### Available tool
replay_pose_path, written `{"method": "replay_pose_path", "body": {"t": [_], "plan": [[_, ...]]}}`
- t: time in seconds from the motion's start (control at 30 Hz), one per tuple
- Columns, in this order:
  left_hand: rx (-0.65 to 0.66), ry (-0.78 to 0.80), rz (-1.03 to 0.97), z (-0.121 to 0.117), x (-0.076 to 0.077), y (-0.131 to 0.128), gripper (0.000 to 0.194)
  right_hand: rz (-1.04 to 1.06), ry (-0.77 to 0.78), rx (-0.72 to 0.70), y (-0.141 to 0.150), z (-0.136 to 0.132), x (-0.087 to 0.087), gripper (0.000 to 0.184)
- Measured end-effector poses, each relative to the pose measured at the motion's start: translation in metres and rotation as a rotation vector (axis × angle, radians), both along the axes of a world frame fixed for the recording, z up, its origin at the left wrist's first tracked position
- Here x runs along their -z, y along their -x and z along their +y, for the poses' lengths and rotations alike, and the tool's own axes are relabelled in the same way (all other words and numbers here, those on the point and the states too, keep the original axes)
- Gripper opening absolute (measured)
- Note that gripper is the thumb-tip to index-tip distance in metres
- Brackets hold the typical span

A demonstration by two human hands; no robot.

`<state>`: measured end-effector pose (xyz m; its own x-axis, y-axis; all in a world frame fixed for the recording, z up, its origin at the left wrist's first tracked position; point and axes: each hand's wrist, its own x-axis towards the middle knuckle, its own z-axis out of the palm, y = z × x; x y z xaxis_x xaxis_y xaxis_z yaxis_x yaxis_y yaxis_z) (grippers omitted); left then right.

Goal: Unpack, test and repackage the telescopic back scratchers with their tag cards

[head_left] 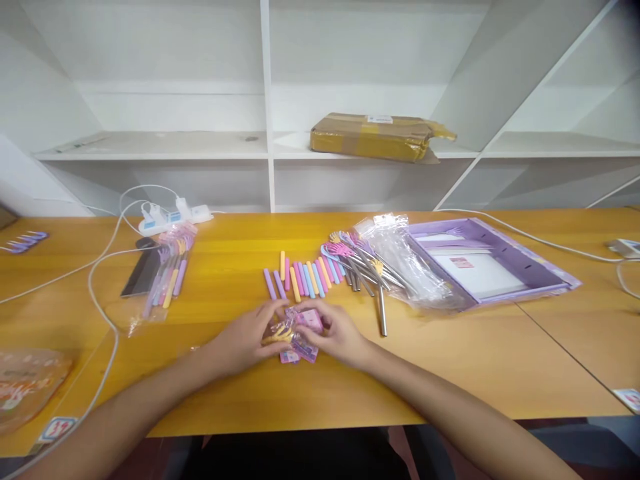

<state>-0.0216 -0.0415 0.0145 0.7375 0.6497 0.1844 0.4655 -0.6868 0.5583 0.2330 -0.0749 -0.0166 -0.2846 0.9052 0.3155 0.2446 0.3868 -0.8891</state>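
Observation:
My left hand point(247, 339) is closed with thumb and fingers around a yellow hand-shaped back scratcher head point(283, 333) in clear plastic wrap. My right hand point(340, 333) pinches the same wrapped piece from the other side, over pink and purple cards point(309, 320). The lower part of the scratcher is hidden by the hands and cards. Just beyond my hands lies a row of pastel tube-shaped grips point(313, 277). To their right is a pile of metal back scratchers point(370, 260) with colourful hand-shaped ends.
Clear plastic bags point(400, 260) lie against a purple open box point(525, 297) at right. Bagged scratchers point(173, 267) rest across a black phone-like slab point(136, 270) at left. A power strip point(176, 219) and white cables point(111, 320) are beyond. A taped carton point(373, 137) sits on the shelf.

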Motion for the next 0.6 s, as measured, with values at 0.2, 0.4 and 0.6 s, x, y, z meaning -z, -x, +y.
{"method": "replay_pose_path", "body": {"t": [0.2,0.4,0.6], "plan": [[0.125,0.353,-0.041,-0.005,-0.008,-0.002,0.041,-0.040,-0.154,0.050,0.001,0.001,0.018,0.041],[0.075,0.374,-0.074,-0.001,-0.007,0.002,0.045,-0.084,-0.346,0.044,-0.020,0.013,-0.012,0.011],[0.060,0.339,-0.039,0.001,-0.004,0.004,0.042,-0.138,-0.251,-0.139,-0.020,0.009,-0.022,0.009]]}}
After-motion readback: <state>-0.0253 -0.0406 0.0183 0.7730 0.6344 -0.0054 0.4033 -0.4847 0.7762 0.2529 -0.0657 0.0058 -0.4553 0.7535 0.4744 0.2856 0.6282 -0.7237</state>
